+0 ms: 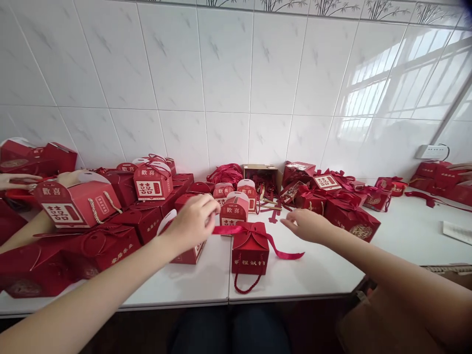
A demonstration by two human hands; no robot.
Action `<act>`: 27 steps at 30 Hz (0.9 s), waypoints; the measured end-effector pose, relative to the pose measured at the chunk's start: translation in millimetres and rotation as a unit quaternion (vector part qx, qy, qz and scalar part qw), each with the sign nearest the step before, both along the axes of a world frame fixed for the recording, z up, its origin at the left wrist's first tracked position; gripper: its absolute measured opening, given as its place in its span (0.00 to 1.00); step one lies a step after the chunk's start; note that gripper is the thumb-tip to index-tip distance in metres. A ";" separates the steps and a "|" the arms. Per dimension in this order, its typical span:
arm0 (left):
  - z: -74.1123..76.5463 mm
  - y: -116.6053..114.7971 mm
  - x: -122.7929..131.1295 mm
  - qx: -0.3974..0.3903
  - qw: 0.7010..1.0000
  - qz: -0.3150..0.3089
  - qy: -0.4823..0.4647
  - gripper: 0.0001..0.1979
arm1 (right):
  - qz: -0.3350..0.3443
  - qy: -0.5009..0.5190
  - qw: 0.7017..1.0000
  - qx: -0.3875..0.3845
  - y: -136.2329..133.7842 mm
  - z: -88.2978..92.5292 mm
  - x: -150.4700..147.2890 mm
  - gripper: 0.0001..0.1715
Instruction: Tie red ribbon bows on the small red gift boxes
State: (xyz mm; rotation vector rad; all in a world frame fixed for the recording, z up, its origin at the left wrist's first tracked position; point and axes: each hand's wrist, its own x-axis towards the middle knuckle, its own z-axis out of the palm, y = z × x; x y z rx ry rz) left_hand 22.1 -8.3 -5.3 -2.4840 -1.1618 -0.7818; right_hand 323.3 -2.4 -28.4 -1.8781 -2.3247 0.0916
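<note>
Pinching ribbon, left hand; right hand unclenched; red boxes crowding behind, both sides.

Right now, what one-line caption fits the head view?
Left hand holds a red ribbon stretched from a small red box; right hand hovers apart.

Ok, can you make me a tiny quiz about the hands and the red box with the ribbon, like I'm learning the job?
1. Which of the camera wearer's hands is nearer the shiny red ribbon?
2. True or false: the right hand is holding the ribbon.
3. The twisted red cord handle of the small red cardboard box hangs toward: A) the tiled wall; B) the near edge of the white table.

Key: 1. The left hand. 2. False; the right hand is apart from it. 3. B.
</note>
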 end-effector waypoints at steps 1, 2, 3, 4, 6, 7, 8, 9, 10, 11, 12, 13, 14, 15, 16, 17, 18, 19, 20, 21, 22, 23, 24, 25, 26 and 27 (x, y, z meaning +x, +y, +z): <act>-4.5 -1.3 10.4 -0.044 0.999 -0.022 -0.021 0.07 | 0.018 0.032 0.999 -0.008 0.8 -1.3 -8.7 0.24; -11.0 -1.6 19.3 -0.090 0.994 -0.037 -0.044 0.06 | 0.035 0.060 0.997 -0.014 1.0 -4.5 -16.5 0.25; -19.1 -0.8 26.6 -0.135 0.987 -0.047 -0.070 0.05 | 0.046 0.087 0.995 -0.014 0.8 -9.4 -23.1 0.23; -28.5 1.0 32.2 -0.177 0.978 -0.053 -0.102 0.04 | 0.054 0.114 0.992 -0.008 0.3 -15.9 -28.4 0.21; -48.5 6.7 39.2 -0.254 0.949 -0.057 -0.179 0.04 | 0.070 0.182 0.981 -0.009 -0.8 -31.0 -35.2 0.18; -57.8 9.7 41.1 -0.282 0.932 -0.057 -0.221 0.04 | 0.073 0.228 0.970 -0.026 -1.1 -38.2 -37.1 0.17; -65.8 12.3 42.5 -0.304 0.915 -0.055 -0.261 0.05 | 0.074 0.280 0.956 -0.050 -1.1 -44.2 -38.2 0.17; -72.2 14.3 43.4 -0.321 0.898 -0.049 -0.297 0.06 | 0.072 0.334 0.936 -0.078 -0.9 -48.7 -38.8 0.17; -76.9 15.4 44.1 -0.339 0.882 -0.040 -0.326 0.07 | 0.069 0.386 0.914 -0.104 -0.6 -51.4 -39.2 0.17; -79.7 15.6 44.7 -0.359 0.864 -0.031 -0.351 0.09 | 0.065 0.429 0.892 -0.125 -0.3 -52.5 -39.4 0.17; -80.9 15.0 45.3 -0.384 0.845 -0.025 -0.371 0.10 | 0.062 0.459 0.875 -0.140 -0.1 -52.2 -39.4 0.17; -80.7 13.6 45.9 -0.413 0.824 -0.023 -0.388 0.11 | 0.059 0.477 0.864 -0.149 0.1 -51.0 -39.3 0.18; -79.4 11.7 46.5 -0.447 0.800 -0.023 -0.400 0.12 | 0.058 0.488 0.857 -0.154 0.3 -49.4 -38.9 0.18; -77.2 9.3 47.1 -0.485 0.774 -0.021 -0.407 0.14 | 0.060 0.494 0.853 -0.159 0.4 -47.7 -38.3 0.18; -74.4 6.9 47.5 -0.523 0.748 -0.017 -0.409 0.15 | 0.064 0.498 0.849 -0.163 0.6 -46.2 -37.5 0.19; -71.4 4.5 47.8 -0.557 0.725 -0.010 -0.405 0.17 | 0.070 0.503 0.845 -0.168 0.9 -45.1 -36.3 0.19; -68.4 2.6 47.7 -0.581 0.710 -0.003 -0.397 0.19 | 0.075 0.507 0.841 -0.172 1.5 -44.3 -34.9 0.19; -65.5 1.2 47.3 -0.592 0.707 0.005 -0.387 0.20 | 0.078 0.509 0.839 -0.174 2.3 -43.9 -33.1 0.19; -63.0 0.6 46.5 -0.589 0.716 0.006 -0.375 0.21 | 0.080 0.507 0.841 -0.170 3.3 -43.7 -31.2 0.20; -60.9 0.8 45.2 -0.574 0.734 0.002 -0.364 0.22 | 0.082 0.501 0.846 -0.161 4.5 -43.4 -29.0 0.20; -59.3 1.7 43.5 -0.556 0.753 -0.005 -0.353 0.22 | 0.086 0.494 0.852 -0.151 5.6 -42.9 -26.6 0.21; -58.3 3.2 41.4 -0.540 0.768 -0.012 -0.344 0.22 | 0.092 0.486 0.857 -0.141 6.6 -42.2 -24.1 0.21; -58.0 5.0 39.0 -0.533 0.775 -0.019 -0.338 0.22 | 0.099 0.478 0.863 -0.133 7.4 -41.1 -21.4 0.22; -58.2 7.0 36.4 -0.536 0.773 -0.025 -0.337 0.22 | 0.109 0.471 0.866 -0.126 7.9 -39.5 -18.8 0.22; -59.1 8.9 33.5 -0.549 0.762 -0.027 -0.341 0.22 | 0.119 0.464 0.869 -0.122 8.0 -37.5 -16.1 0.22; -60.5 10.5 30.3 -0.568 0.745 -0.022 -0.348 0.22 | 0.130 0.454 0.873 -0.121 7.7 -35.1 -13.4 0.21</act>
